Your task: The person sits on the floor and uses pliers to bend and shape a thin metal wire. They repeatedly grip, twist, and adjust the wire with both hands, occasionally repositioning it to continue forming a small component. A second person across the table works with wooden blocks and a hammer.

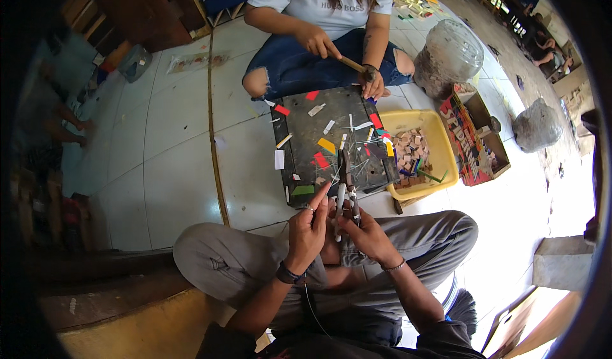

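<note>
My right hand (364,235) is wrapped round the worn, pale-patched handles of a pair of pliers (345,174). Their dark jaws point away from me over the near edge of a black box-like work surface (299,129). Close beside them on the left is my left hand (308,230), index finger extended toward the jaws, other fingers curled. A thin wire (310,301) hangs in a curve from under that wrist and seems to run through the hand; the grip itself is partly hidden. Thin cut wires (363,171) and red, white, yellow and green scraps litter the surface.
Across from me a person sits cross-legged, one hand (319,42) on a hammer (352,64). At right stand a yellow tub (451,161) of small wooden blocks, a cardboard box (468,142) and a filled clear bag (448,56). Coiled wire (454,292) lies by my right thigh.
</note>
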Motion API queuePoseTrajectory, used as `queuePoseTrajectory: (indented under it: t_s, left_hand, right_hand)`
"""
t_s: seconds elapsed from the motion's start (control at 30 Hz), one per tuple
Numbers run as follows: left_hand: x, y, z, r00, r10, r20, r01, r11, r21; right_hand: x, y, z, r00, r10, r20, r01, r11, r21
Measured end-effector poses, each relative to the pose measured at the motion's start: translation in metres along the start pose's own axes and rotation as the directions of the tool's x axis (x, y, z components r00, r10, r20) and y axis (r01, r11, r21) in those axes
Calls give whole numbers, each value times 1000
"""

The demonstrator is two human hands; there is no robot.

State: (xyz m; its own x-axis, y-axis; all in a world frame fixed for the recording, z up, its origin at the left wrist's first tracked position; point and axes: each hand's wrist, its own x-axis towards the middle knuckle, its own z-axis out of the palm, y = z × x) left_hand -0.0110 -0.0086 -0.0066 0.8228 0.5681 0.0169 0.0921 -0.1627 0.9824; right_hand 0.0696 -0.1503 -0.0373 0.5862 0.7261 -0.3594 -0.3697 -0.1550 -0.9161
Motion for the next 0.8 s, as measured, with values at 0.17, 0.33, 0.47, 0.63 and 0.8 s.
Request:
queuePoseTrajectory:
  t_s: [0.17, 0.33, 0.47, 0.63, 0.8]
  left_hand:
    - [-9, -8, -3, 1000, -6, -22, 6, 1000, 25]
    - [-18, -20, -6, 998, -45, -49, 48, 997, 54]
    - [-21, -26, -4, 992, 70, -108, -61, 995, 85]
    - [-26, -27, -4, 995, 29, -94, -23, 998, 66]
    - [-26, -28, -5, 996, -2, -85, 7, 998, 57]
  right_hand:
    - [-5, -11, 3, 998, -55, -19, 50, 978, -204]
    - [0, -3, 3, 995, -86, -58, 38, 825, -564]
    - [-1, 6, 3, 990, -122, -73, 48, 772, -634]
    - [-7, 6, 2, 994, -113, -12, 77, 750, -657]
    - [-10, 6, 3, 996, -70, -51, 29, 828, -560]
